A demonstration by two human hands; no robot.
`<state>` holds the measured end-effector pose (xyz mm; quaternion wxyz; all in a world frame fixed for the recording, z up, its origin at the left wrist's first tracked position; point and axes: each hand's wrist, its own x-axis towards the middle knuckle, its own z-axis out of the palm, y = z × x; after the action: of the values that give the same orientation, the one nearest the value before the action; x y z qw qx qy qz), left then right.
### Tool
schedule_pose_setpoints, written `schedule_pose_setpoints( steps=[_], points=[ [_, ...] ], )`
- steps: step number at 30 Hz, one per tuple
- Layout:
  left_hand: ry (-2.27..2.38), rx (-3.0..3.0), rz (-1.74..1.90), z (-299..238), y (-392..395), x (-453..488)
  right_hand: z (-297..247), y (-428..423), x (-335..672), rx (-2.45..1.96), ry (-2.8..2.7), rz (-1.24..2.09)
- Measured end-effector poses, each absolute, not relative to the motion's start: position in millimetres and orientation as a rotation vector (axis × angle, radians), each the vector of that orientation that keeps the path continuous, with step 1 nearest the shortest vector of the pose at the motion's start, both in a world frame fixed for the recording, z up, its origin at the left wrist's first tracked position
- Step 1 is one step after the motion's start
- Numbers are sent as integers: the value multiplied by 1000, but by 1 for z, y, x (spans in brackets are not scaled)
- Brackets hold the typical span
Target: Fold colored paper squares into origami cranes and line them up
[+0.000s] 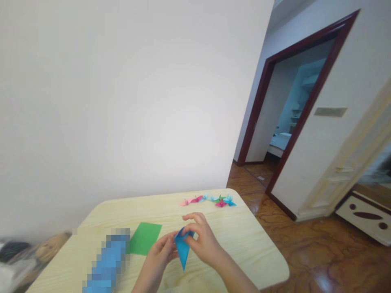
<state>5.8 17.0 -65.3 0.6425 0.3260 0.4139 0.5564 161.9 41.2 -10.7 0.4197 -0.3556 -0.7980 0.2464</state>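
Though masked by coarse pixelation, one long blue object [108,260] lying near the front-left edge of a pale wood-grain table [244,256], its kind impossible to make out. Also hard to read: blurred soft clutter [27,260] just off that table's left side. Right forearm [235,278] cut off by the bottom of the view. Left hand [159,252] and right hand [203,240] close together above the table's front half, fingers curled and pinching a folded blue paper kite shape [182,248] between them, its upper part partly hidden, its point aimed down. Flat green rectangular paper sheet [145,238] on the table, just beside the left hand. Row of small pink and blue origami cranes [207,200] near the table's far edge, well apart from both hands.
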Motion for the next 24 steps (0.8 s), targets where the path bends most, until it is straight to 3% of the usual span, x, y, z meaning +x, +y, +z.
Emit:
schedule_pose_setpoints(
  steps=[7,15,24],
  points=[
    [883,655,1278,-55,12,12,-13,39,163,-880,-1925,662],
    [876,563,1273,-54,12,11,-42,53,163,-911,-1506,1140],
    [765,509,1276,-45,11,12,-17,41,166,-859,-1828,595]
  ],
)
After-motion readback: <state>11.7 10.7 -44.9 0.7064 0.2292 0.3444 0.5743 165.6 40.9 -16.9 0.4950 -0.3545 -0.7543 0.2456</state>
